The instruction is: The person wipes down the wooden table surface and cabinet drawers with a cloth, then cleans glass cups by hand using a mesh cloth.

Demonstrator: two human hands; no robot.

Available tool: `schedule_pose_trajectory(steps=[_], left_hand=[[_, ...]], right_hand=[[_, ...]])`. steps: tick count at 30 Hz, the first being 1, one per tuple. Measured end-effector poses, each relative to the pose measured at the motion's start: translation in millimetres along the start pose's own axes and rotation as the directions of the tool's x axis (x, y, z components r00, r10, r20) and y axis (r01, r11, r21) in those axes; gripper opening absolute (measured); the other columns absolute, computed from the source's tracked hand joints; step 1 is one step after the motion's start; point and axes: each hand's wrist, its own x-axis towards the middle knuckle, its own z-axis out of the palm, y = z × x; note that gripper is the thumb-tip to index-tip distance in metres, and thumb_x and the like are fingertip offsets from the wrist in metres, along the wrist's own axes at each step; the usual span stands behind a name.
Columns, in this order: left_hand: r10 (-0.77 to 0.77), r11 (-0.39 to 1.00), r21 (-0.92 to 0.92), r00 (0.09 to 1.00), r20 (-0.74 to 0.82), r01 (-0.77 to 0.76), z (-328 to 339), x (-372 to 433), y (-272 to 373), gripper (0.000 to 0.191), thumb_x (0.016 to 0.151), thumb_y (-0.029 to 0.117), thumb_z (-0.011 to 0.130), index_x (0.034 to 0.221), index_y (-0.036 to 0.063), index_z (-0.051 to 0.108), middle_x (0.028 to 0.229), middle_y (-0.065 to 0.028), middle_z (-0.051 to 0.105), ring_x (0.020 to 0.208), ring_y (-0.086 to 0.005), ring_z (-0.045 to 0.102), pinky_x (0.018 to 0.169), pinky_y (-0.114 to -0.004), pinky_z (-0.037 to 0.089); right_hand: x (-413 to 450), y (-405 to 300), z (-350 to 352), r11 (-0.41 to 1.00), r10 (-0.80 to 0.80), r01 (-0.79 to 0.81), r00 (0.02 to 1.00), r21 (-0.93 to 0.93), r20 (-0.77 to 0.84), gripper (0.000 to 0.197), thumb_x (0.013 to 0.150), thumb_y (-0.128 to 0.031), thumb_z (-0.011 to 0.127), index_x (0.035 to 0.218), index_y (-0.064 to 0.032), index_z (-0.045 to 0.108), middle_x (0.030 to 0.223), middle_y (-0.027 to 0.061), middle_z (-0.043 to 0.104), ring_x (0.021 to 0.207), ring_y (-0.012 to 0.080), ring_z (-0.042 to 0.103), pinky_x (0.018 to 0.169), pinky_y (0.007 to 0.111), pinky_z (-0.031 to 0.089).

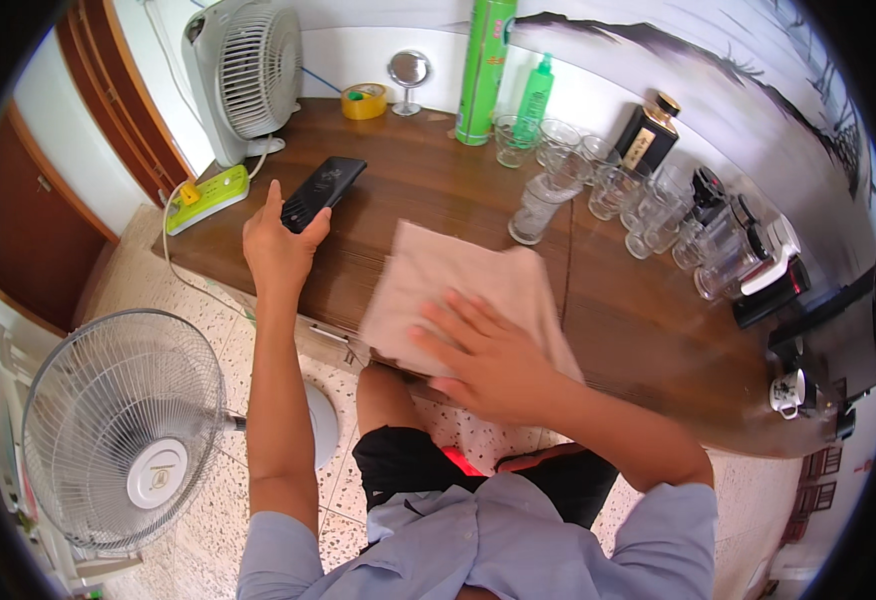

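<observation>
A black smartphone (324, 193) is at the left part of the brown wooden tabletop (423, 180). My left hand (282, 244) has its near end between thumb and fingers. The phone's far end points away to the right. A folded pink cloth (468, 277) lies at the table's front edge, its right side draping toward me. Flat on top of this cloth rests my right hand (483, 352), fingers spread and slightly blurred. The cloth's underside and what is beneath it are hidden.
A box fan (250, 75) and a green power strip (209, 199) stand left. Yellow tape (364, 102), a small mirror (409, 71) and a green spray can (484, 75) line the back. Several glasses (532, 214) fill the right. A standing fan (127, 431) is on the floor.
</observation>
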Motion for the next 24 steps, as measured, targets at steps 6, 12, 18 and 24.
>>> schedule_pose_trajectory(steps=[6,12,18,24], left_hand=[[0.102,0.981,0.154,0.991,0.086,-0.114,18,8,-25,0.080,0.076,0.034,0.088,0.140,-0.0037,0.059,0.109,-0.0272,0.070,0.101,-0.0424,0.065,0.091,-0.047,0.051],[0.166,0.931,0.321,0.985,0.049,-0.173,27,17,-68,0.079,0.079,0.038,0.084,0.145,0.0043,0.056,0.112,-0.0227,0.069,0.105,-0.0439,0.060,0.097,-0.050,0.048],[0.186,0.905,0.386,0.982,0.027,-0.182,26,23,-54,0.063,0.085,0.032,0.078,0.141,0.0105,0.061,0.135,-0.0232,0.060,0.123,-0.0445,0.056,0.106,-0.051,0.045],[-0.079,0.961,-0.187,0.854,0.515,0.201,-8,-13,72,0.045,0.102,0.035,0.060,0.129,-0.0007,0.068,0.126,-0.0195,0.069,0.117,-0.0340,0.064,0.103,-0.041,0.048]], right_hand=[[-116,0,-45,0.970,0.241,-0.240,0.968,-0.033,0.068,0.071,0.092,-0.038,0.070,0.154,-0.0138,0.045,0.162,0.0158,0.039,0.149,0.0383,0.037,0.123,0.050,0.029],[-54,10,-14,0.999,0.039,-0.040,0.999,-0.031,-0.026,0.067,0.096,-0.038,0.065,0.155,-0.0129,0.045,0.162,0.0182,0.039,0.150,0.0396,0.035,0.124,0.051,0.025],[119,6,60,0.996,-0.011,0.035,0.959,0.078,-0.284,0.051,0.101,-0.035,0.054,0.145,-0.0078,0.053,0.155,0.0186,0.046,0.147,0.0393,0.038,0.123,0.052,0.026],[138,17,45,0.801,0.280,-0.087,0.929,0.592,-0.243,0.025,0.087,-0.023,0.063,0.096,-0.0013,0.070,0.101,0.0212,0.070,0.098,0.0396,0.067,0.086,0.051,0.054]])
